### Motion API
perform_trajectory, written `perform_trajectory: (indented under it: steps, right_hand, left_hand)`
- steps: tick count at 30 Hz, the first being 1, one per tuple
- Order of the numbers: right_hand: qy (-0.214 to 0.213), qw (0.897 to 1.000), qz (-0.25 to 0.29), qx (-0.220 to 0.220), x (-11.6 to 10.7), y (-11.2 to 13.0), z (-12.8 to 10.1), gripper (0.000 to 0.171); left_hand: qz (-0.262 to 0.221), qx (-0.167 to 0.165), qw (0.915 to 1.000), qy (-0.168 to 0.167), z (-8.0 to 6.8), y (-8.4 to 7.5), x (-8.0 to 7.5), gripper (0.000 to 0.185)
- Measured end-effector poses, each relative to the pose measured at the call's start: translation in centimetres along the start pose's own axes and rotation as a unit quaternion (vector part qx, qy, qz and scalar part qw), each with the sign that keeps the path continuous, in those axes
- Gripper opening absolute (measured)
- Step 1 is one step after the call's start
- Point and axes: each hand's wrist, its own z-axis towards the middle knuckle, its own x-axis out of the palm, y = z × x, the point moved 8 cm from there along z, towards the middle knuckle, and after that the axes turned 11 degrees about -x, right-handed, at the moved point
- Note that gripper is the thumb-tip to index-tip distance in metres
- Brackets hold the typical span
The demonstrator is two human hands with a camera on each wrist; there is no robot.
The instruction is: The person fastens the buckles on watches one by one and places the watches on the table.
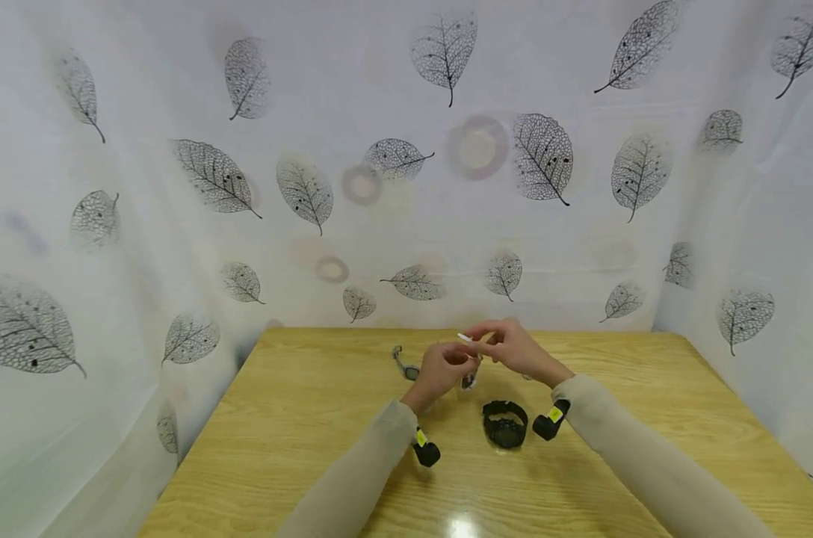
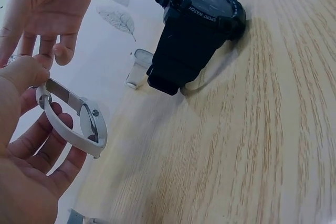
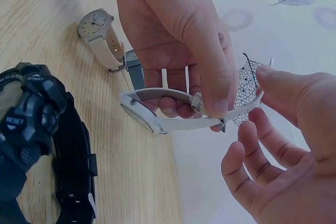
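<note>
White watch (image 3: 157,109) held up off surface (image 1: 299,418), between both hands. Left hand (image 3: 178,40) pinching strap near buckle, keeping it steady. Right hand (image 3: 278,145) pinching loose strap end, likely so it can feed through buckle. Black sport watch (image 2: 197,30) standing just below hands. Beige watch (image 3: 100,38) lying past left hand.

A light wooden table (image 1: 299,418) carries the things. A black sport watch (image 1: 504,424) and a grey-strapped watch (image 1: 403,364) lie on it, well apart.
</note>
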Motion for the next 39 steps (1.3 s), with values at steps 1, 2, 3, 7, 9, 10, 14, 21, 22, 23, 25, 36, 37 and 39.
perform_trajectory:
  steps: [1, 2, 3, 7, 9, 10, 14, 21, 22, 23, 25, 36, 37, 39]
  right_hand:
    - [0.003, 1.000, -0.002, -0.002, 0.1, 0.0, 0.0, 0.028]
    - [0.005, 1.000, -0.004, -0.005, 0.1, 0.0, 0.0, 0.028]
    - [0.006, 1.000, -0.003, -0.007, 0.2, -0.1, 0.0, 0.028]
    - [0.003, 1.000, -0.002, -0.006, 0.3, -0.2, -0.2, 0.029]
    - [0.000, 1.000, 0.000, -0.004, 0.2, -0.2, -0.3, 0.030]
    - [-0.002, 1.000, 0.003, 0.001, 0.3, -0.3, -0.3, 0.030]
    - [-0.009, 1.000, 0.012, 0.012, 0.3, -0.7, -0.6, 0.026]
    - [-0.022, 0.999, 0.024, 0.021, 0.4, -0.7, -0.7, 0.027]
    - [-0.024, 0.999, 0.025, 0.020, 0.4, -0.6, -0.7, 0.028]
    - [-0.027, 0.999, 0.027, 0.021, 0.4, -0.6, -0.7, 0.028]
    - [-0.033, 0.999, 0.033, 0.020, 0.4, -0.6, -0.8, 0.028]
    - [-0.065, 0.993, 0.094, 0.022, -0.1, -1.7, -1.6, 0.033]
    - [-0.070, 0.992, 0.102, 0.026, -0.2, -1.8, -1.8, 0.034]
    - [-0.077, 0.990, 0.113, 0.034, -0.4, -2.2, -2.1, 0.034]
  left_hand:
    - [0.003, 0.002, 1.0000, 0.000, 0.0, 0.0, 0.0, 0.014]
    - [0.006, 0.003, 1.0000, 0.000, 0.0, 0.0, 0.0, 0.015]
    - [0.007, 0.004, 1.0000, 0.000, -0.1, 0.0, -0.1, 0.015]
    - [0.012, 0.008, 0.9999, 0.000, -0.1, 0.0, -0.1, 0.015]
    - [0.018, 0.006, 0.9998, -0.001, -0.2, 0.0, -0.1, 0.015]
    - [0.022, 0.003, 0.9998, -0.002, -0.2, 0.1, -0.1, 0.015]
    - [0.038, -0.003, 0.9992, -0.011, -0.5, 0.2, -0.3, 0.014]
    - [0.061, 0.006, 0.9980, -0.018, -0.5, 0.2, -0.5, 0.012]
    - [0.064, 0.007, 0.9977, -0.017, -0.6, 0.1, -0.5, 0.012]
    - [0.067, 0.009, 0.9976, -0.017, -0.6, 0.1, -0.6, 0.012]
    - [0.073, 0.011, 0.9971, -0.016, -0.7, -0.1, -0.6, 0.012]
    - [0.067, 0.008, 0.9977, -0.007, -1.0, -0.1, -0.5, 0.017]
    - [0.064, 0.009, 0.9979, -0.006, -1.0, 0.0, -0.5, 0.017]
    - [0.057, 0.008, 0.9983, -0.004, -1.0, 0.0, -0.5, 0.019]
